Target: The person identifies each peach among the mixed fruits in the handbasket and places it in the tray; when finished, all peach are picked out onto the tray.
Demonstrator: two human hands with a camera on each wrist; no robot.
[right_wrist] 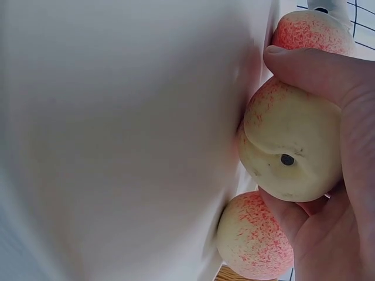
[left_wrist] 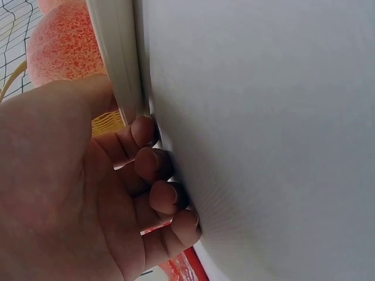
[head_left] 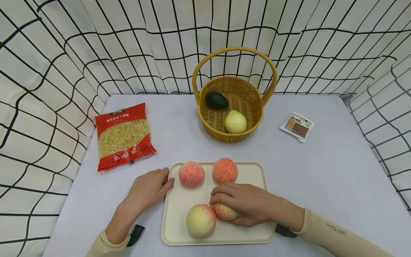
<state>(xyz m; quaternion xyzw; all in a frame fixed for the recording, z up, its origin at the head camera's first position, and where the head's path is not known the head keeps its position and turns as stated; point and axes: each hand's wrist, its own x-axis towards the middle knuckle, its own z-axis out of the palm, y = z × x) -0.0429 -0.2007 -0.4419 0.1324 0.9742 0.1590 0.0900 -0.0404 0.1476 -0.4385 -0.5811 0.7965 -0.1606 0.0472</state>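
Note:
A cream tray (head_left: 179, 239) holds several peaches. My right hand (head_left: 247, 203) grips one peach (right_wrist: 296, 143) over the tray's right half, thumb on one side and fingers on the other. A larger, mostly yellow peach (head_left: 200, 221) sits just left of it. Two redder peaches, the back-left one (head_left: 191, 174) and the back-right one (head_left: 225, 170), stand along the far rim. At the tray's left edge, my left hand (head_left: 149, 187) pinches the rim (left_wrist: 120, 52), thumb over it and curled fingertips (left_wrist: 167, 196) down at the tabletop outside.
Behind the tray stands a yellow wicker basket (head_left: 205, 126) with a tall handle, holding a dark green avocado-shaped item (head_left: 216, 100) and a pale green round fruit (head_left: 235, 122). A red pasta bag (head_left: 125, 137) lies at the left, a small white packet (head_left: 297, 126) at the right. Grid-patterned cloth surrounds the table.

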